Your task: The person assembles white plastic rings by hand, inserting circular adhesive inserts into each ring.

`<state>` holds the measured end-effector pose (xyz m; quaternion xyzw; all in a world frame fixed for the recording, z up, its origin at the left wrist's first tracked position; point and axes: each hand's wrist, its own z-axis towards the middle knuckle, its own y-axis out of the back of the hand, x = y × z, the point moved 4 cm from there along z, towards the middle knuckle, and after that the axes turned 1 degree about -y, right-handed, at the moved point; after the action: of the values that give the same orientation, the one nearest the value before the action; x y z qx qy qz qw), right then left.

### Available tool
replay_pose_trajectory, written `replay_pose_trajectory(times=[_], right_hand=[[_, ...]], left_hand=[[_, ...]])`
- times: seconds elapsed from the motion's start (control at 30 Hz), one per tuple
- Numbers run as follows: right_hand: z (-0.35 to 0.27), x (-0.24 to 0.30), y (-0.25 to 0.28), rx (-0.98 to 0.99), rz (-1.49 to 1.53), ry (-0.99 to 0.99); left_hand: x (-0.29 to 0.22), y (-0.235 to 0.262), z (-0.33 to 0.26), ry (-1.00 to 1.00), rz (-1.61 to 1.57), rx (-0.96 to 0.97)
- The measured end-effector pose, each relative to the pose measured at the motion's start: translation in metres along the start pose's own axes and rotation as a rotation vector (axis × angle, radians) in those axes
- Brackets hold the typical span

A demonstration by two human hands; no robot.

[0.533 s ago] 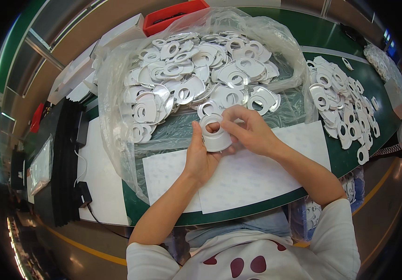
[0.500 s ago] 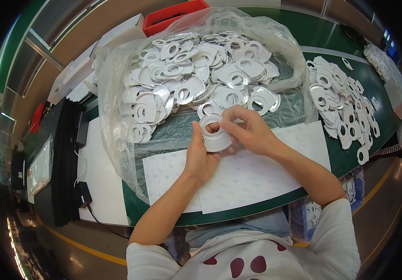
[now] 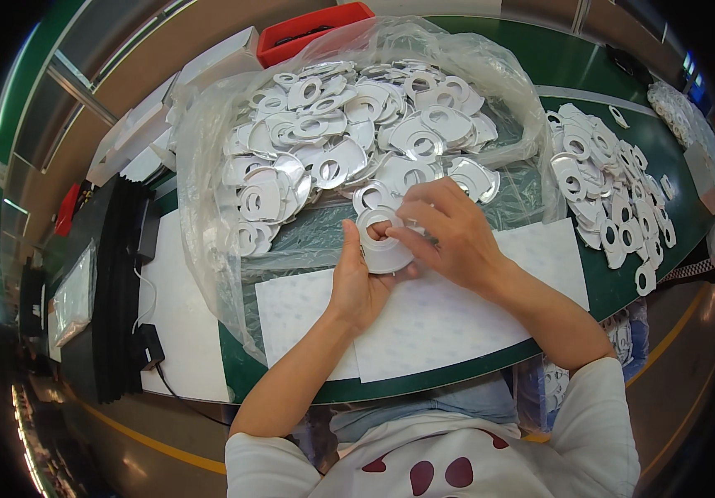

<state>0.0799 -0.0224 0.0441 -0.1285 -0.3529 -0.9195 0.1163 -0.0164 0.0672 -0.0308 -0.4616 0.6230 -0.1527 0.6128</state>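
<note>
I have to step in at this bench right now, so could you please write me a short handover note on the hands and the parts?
Left hand: cradles a white ring-shaped part from below, thumb up beside it.
Right hand: fingertips pinch at the ring's centre hole.
Supply: a heap of like parts in the open clear plastic bag, just beyond the hands.
Apparently done: a second pile spread on the green table to the right.
White sheets lie under the hands.
Left: the bag's heap looks far bigger.
</note>
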Motion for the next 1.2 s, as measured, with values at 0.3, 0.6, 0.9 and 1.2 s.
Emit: replay_pose_trajectory(times=[0.3, 0.6, 0.9, 1.2], right_hand=[[-0.009, -0.021, -0.01, 0.183, 0.805, -0.873], [-0.01, -0.014, -0.003, 0.138, 0.493, -0.853], [0.006, -0.001, 0.019, 0.242, 0.042, -0.347], [0.023, -0.049, 0.07, -0.173, 0.129, -0.504]], left_hand=[[-0.002, -0.011, -0.005, 0.003, 0.214, 0.15], [0.007, -0.018, -0.008, 0.034, 0.437, 0.172], [-0.003, -0.014, -0.008, 0.106, 0.398, 0.135], [-0.064, -0.005, -0.006, -0.409, 0.622, 0.04]])
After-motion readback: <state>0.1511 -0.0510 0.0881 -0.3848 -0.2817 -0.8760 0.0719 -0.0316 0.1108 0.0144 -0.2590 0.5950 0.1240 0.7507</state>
